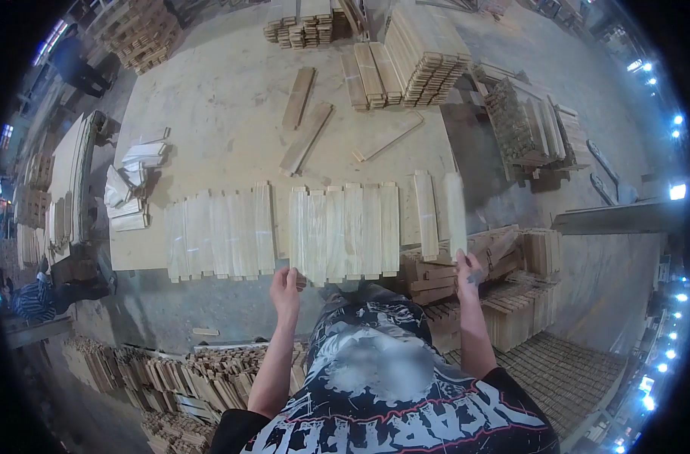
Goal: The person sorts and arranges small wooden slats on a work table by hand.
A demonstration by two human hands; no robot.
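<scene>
One held slat (455, 212): pinched at its near end between thumb and bent fingers of the right hand (469, 274), pointing away from the body at the right edge of the worktable (209, 113), just beside a loose slat (426, 216).
Left hand (286, 284): fingers bent, nearly together, at the near left corner of the middle slat row (346, 233); gripping or merely touching, cannot tell.
Left slat row (220, 233): laid side by side, ends uneven, a narrow gap from the middle slat row.
Farther across: two loose boards (307, 140) and a thin strip (394, 138).
Left edge: pile of pale offcuts (137, 170).
Far right corner: tall stack of slats (435, 57).
</scene>
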